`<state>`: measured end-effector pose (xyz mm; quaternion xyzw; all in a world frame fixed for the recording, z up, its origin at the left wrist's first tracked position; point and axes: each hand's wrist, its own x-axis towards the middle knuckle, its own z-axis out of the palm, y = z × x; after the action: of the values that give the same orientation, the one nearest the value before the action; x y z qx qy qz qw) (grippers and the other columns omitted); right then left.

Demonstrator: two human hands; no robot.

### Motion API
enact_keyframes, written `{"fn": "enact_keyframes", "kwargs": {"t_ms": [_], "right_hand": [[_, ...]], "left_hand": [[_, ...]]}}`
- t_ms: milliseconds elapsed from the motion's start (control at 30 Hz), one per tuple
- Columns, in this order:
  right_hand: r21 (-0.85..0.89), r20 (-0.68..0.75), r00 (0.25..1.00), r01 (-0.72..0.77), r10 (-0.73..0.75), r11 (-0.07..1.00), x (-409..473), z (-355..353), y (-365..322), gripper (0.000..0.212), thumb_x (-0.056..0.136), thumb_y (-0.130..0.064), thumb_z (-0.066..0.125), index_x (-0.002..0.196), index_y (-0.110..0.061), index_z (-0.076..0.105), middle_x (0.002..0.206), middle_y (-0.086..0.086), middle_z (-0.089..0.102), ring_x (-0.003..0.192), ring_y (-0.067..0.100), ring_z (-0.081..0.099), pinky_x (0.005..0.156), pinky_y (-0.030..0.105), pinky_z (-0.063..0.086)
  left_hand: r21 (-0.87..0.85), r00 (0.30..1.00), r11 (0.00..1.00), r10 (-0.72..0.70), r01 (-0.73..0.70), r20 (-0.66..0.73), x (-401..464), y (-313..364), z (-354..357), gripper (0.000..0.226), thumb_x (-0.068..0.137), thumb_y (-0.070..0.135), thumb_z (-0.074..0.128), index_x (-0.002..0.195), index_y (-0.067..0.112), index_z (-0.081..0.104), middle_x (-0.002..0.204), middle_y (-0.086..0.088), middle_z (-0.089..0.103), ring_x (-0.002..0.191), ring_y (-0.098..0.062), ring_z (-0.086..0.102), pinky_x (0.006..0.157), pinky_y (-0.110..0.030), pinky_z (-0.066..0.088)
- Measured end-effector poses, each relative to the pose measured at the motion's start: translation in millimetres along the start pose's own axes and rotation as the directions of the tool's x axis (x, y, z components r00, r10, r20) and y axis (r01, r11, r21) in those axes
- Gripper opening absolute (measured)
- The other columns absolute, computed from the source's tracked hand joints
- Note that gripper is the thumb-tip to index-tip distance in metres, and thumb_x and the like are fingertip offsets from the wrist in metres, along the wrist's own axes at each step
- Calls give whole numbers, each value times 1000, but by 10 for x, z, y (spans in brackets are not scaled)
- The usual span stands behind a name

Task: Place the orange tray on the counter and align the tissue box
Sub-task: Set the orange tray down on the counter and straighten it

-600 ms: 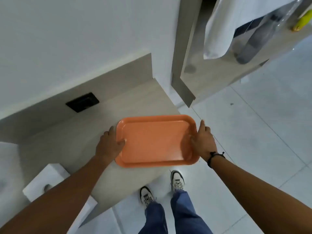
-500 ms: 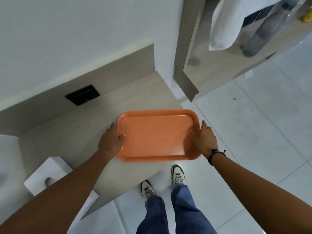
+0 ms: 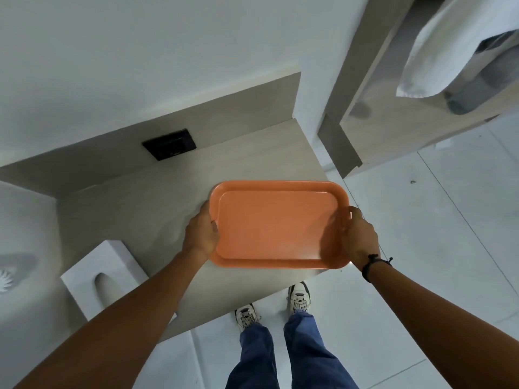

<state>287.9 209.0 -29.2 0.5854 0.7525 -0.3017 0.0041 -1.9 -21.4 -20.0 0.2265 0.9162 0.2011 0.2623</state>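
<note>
An empty orange tray (image 3: 276, 224) is held level over the right end of the light wooden counter (image 3: 134, 209); its right end juts past the counter's edge. My left hand (image 3: 201, 231) grips the tray's left short side, and my right hand (image 3: 358, 238) grips the right short side, thumb over the rim. Whether the tray touches the counter I cannot tell. A white tissue box (image 3: 104, 276) sits at an angle near the counter's front left, partly hidden by my left forearm.
A black socket plate (image 3: 169, 144) sits in the counter's back panel. Left of the counter is a white basin (image 3: 25, 242). Right of the counter stands a wooden cabinet (image 3: 393, 130) with a white towel (image 3: 446, 49) hanging. My feet stand on the tiled floor below.
The tray and both hands have shifted slightly away from me, further onto the counter. The grip on both short sides is unchanged.
</note>
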Motion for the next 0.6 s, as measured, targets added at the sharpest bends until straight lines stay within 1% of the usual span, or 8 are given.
{"fn": "enact_keyframes", "kwargs": {"t_ms": [100,167,267,367,467,533,600], "right_hand": [[-4,11,998,63,-63,998,139,46,-244,36,108,-28,42,139,-10,50,100,10,67,80,31,57,74,39,46],[-18,25,994,111,-111,994,246,108,-436,40,108,-31,40,141,-11,49,102,13,68,81,32,56,74,39,44],[-51,55,981,190,-187,981,383,204,-741,41,106,-30,38,143,-15,47,108,17,74,82,33,58,74,40,47],[-63,90,965,253,-247,965,483,309,-1061,44,101,-29,36,143,-18,45,108,17,74,83,34,59,74,42,48],[-64,117,952,290,-282,955,574,421,-1294,47,99,-28,35,144,-18,45,109,18,75,83,33,58,75,42,47],[-68,141,944,309,-297,949,622,506,-1394,47,100,-25,37,146,-17,45,111,19,75,84,33,58,76,42,48],[-67,158,939,319,-306,945,672,568,-1472,47,101,-22,38,147,-17,45,111,19,75,85,33,58,76,42,47]], "left_hand": [[-47,998,998,-46,45,-39,-4,-120,-111,57,104,8,53,157,25,48,128,-14,71,116,-42,68,98,-47,57],[-85,993,993,-87,80,-74,-7,-228,-194,54,104,8,53,155,24,49,127,-14,71,113,-40,69,93,-43,55],[-125,984,985,-136,122,-117,-12,-406,-320,49,106,10,51,153,24,50,125,-11,71,101,-29,64,86,-38,48],[-135,972,978,-180,161,-147,15,-598,-444,48,108,14,51,154,24,48,123,-11,70,98,-25,60,85,-38,48],[-160,967,972,-199,173,-159,52,-723,-521,45,110,20,52,155,21,47,122,-11,67,104,-29,65,90,-41,52],[-146,957,969,-223,198,-183,84,-787,-548,49,110,16,51,158,17,44,121,-15,66,110,-37,68,93,-46,55],[-109,951,969,-239,221,-198,116,-836,-573,55,108,9,51,162,13,40,127,-21,68,115,-43,68,99,-53,57]]}}
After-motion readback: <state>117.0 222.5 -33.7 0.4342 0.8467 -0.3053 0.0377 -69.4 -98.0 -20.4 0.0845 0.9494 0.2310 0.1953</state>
